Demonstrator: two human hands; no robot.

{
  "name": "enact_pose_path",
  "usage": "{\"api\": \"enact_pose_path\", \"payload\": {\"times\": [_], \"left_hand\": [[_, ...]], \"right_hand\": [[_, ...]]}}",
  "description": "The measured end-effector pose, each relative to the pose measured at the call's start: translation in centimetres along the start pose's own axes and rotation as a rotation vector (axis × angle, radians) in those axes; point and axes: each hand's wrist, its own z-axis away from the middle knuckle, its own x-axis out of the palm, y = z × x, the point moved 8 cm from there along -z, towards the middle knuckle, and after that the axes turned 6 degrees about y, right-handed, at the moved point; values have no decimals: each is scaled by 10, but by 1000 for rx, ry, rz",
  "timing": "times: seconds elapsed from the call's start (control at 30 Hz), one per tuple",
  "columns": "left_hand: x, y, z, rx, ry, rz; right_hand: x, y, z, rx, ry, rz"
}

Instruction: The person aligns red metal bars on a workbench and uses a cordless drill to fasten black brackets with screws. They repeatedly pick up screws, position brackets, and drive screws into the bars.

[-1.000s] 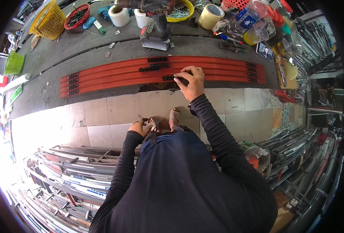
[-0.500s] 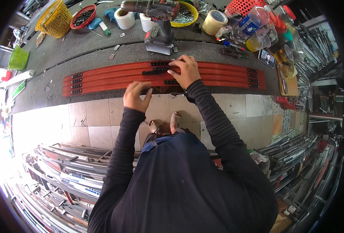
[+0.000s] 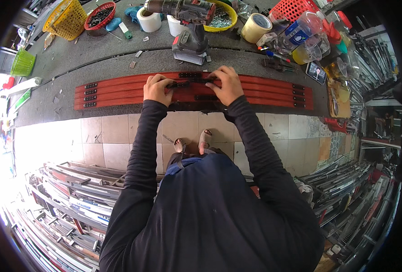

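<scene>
Long reddish-brown metal profiles [image 3: 124,90] lie side by side along the near edge of the workbench. Small black fittings sit on them: a column of fittings [image 3: 90,98] near the left end, another set of fittings [image 3: 299,93] near the right end, and a few in the middle. My left hand [image 3: 157,89] is closed, thumb and fingers pinching the left end of a black fitting [image 3: 181,85]. My right hand [image 3: 229,85] pinches a neighbouring black fitting [image 3: 203,80] at its right end. Another black fitting [image 3: 204,97] lies just below, partly hidden by my right hand.
A cordless drill [image 3: 192,34] stands behind the profiles. Tape rolls [image 3: 149,19], a yellow basket [image 3: 65,20], a red basket [image 3: 100,18] and plastic bottles [image 3: 301,29] line the back. A phone [image 3: 316,72] and a wooden board [image 3: 339,99] lie at the right.
My left hand has moved up onto the profiles and closed on a black fitting. My right hand has shifted slightly right and lower, with the fitting in its fingers drawn right.
</scene>
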Motion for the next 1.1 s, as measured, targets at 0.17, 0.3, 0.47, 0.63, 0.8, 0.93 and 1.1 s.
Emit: {"api": "enact_pose_path", "payload": {"times": [0.17, 0.3, 0.47, 0.63, 0.8, 0.93, 1.1], "left_hand": [[-57, -9, 12, -77, 154, 174], [-89, -34, 63, -329, 177, 257], [-91, -67, 159, -667, 178, 291], [-67, -85, 234, -782, 137, 188], [-38, -75, 269, -820, 60, 238], [-25, -64, 271, -842, 13, 246], [-14, -62, 272, -838, -8, 255]], "right_hand": [[-11, 2, 16, 2, -101, -58], [-9, 4, 19, 17, -86, -94], [-3, 10, 17, 29, -124, -118], [-4, 10, 15, 9, -113, -113], [-5, 9, 14, 5, -111, -130], [-4, 10, 13, 9, -120, -129], [-4, 8, 14, -7, -103, -118]]}}
